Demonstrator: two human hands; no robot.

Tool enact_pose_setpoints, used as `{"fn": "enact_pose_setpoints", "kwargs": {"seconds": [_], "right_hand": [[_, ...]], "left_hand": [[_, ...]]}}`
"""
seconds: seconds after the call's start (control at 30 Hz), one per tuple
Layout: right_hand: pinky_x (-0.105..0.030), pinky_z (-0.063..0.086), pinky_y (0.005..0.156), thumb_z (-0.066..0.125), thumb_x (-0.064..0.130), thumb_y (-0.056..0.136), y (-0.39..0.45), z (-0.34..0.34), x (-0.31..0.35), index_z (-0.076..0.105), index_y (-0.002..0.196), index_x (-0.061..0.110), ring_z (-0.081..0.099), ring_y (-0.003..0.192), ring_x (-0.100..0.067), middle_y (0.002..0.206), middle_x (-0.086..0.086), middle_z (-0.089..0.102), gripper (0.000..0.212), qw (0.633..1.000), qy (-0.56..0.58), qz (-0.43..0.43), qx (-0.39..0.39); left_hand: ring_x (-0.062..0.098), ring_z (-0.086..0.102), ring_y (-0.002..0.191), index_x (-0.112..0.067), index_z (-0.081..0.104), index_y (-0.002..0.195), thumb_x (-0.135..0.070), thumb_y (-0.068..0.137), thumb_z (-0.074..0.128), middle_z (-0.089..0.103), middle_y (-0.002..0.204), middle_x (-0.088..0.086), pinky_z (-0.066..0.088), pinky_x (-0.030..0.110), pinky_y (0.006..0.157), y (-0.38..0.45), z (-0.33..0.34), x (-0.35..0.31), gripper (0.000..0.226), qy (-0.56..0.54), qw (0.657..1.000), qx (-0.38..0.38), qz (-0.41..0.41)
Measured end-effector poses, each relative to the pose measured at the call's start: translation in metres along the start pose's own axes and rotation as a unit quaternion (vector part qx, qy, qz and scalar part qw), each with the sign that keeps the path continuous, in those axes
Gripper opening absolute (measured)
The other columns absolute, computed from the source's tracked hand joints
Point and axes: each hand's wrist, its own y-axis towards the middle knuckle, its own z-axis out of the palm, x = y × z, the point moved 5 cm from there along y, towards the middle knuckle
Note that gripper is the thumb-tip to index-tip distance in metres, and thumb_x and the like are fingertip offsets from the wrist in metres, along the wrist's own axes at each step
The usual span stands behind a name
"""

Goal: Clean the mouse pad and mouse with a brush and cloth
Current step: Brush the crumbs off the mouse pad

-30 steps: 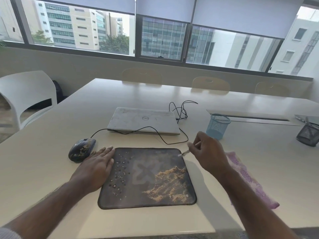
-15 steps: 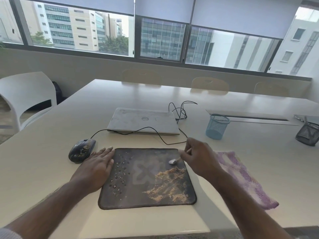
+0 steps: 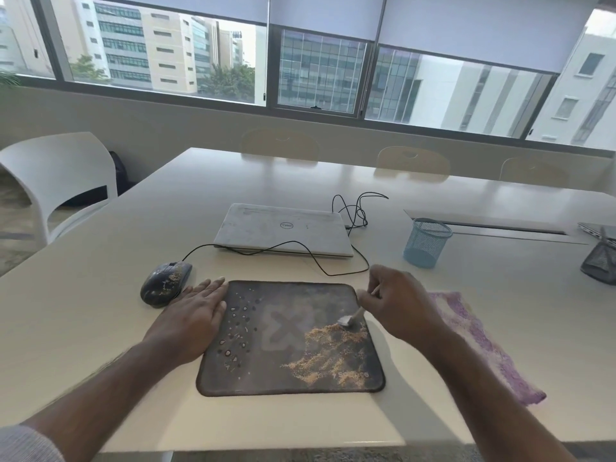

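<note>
Task looked barely begun. L to R: the mouse (image 3: 165, 283) sat on the worktop (image 3: 83, 328) just beside the pad's top-L corner, at about 10 o'clock from the pad centre, tan crumbs on its back, so by my read it hadn't been cleaned yet. The left hand (image 3: 196, 315) lay flat, fingers (image 3: 208, 288) straight and released, palm on the worktop and thumb side on the L edge of the mouse pad (image 3: 290, 338), prob. pinning it; fingertips were near the mouse, contact unclear.

The pad carried 2 messes: dark specks down its L side at 9 o'clock, and a tan sawdust-like patch from 3 to 5 o'clock. Neither looked cleared, so all sweeping seemed left, plus the wipe.

The brush (image 3: 350, 317) was pinched in the right hand (image 3: 396, 305), fingers curled round the thin handle, handle top poking out above the knuckles. Its pale bristle head reached toward 7 o'clock from those fingers, at the top edge of the tan patch; touching or just above, couldn't tell.

The cloth (image 3: 483, 345), purple/white, lay untouched on the worktop R of the pad, partly under the right forearm.
</note>
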Motion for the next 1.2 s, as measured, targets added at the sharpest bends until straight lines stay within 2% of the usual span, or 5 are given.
{"fn": "enact_pose_setpoints", "kwargs": {"seconds": [0.2,0.43,0.83,1.0,1.2], "right_hand": [[-0.029,0.037,0.051,0.069,0.033,0.086,0.003,-0.007,0.013,0.047,0.068,0.020,0.048,0.051,-0.014,0.052,0.006,0.051,0.031,0.997,0.043,-0.006,-0.058],[-0.029,0.035,0.052,0.066,0.026,0.080,0.001,0.002,0.013,0.040,0.059,0.021,0.054,0.060,-0.023,0.059,0.000,0.059,0.034,1.000,0.003,-0.011,0.002],[-0.029,0.032,0.049,0.068,0.020,0.074,0.002,-0.001,0.014,0.039,0.054,0.020,0.041,0.047,-0.010,0.045,0.004,0.043,0.036,0.999,0.040,-0.006,0.013],[-0.032,0.037,0.051,0.070,0.025,0.080,0.006,-0.008,0.023,0.038,0.057,0.023,0.043,0.050,-0.016,0.046,0.004,0.045,0.040,0.995,0.072,-0.012,-0.061],[-0.027,0.031,0.048,0.065,0.024,0.081,-0.006,0.007,0.030,0.040,0.059,0.020,0.050,0.055,-0.018,0.054,0.003,0.051,0.033,0.999,0.001,-0.030,0.016]], "left_hand": [[0.003,0.007,0.149,-0.023,0.019,0.157,-0.038,0.105,0.024,0.015,0.163,-0.012,0.004,0.026,0.122,0.000,0.001,0.001,0.054,0.001,1.000,0.003,0.000],[0.004,0.006,0.150,-0.022,0.019,0.157,-0.037,0.106,0.024,0.013,0.163,-0.011,0.004,0.027,0.122,0.000,0.000,0.000,0.054,0.005,1.000,0.006,0.002],[0.003,0.007,0.149,-0.023,0.019,0.157,-0.038,0.106,0.023,0.014,0.163,-0.012,0.004,0.026,0.122,-0.001,0.000,0.000,0.054,0.000,1.000,0.003,0.002],[0.003,0.007,0.149,-0.023,0.019,0.157,-0.038,0.106,0.024,0.015,0.163,-0.012,0.005,0.026,0.122,0.000,0.000,0.001,0.054,-0.003,1.000,0.003,0.002],[0.003,0.007,0.149,-0.023,0.019,0.157,-0.038,0.105,0.024,0.015,0.163,-0.011,0.005,0.026,0.122,0.000,0.001,0.001,0.054,-0.002,1.000,0.004,0.004]]}}
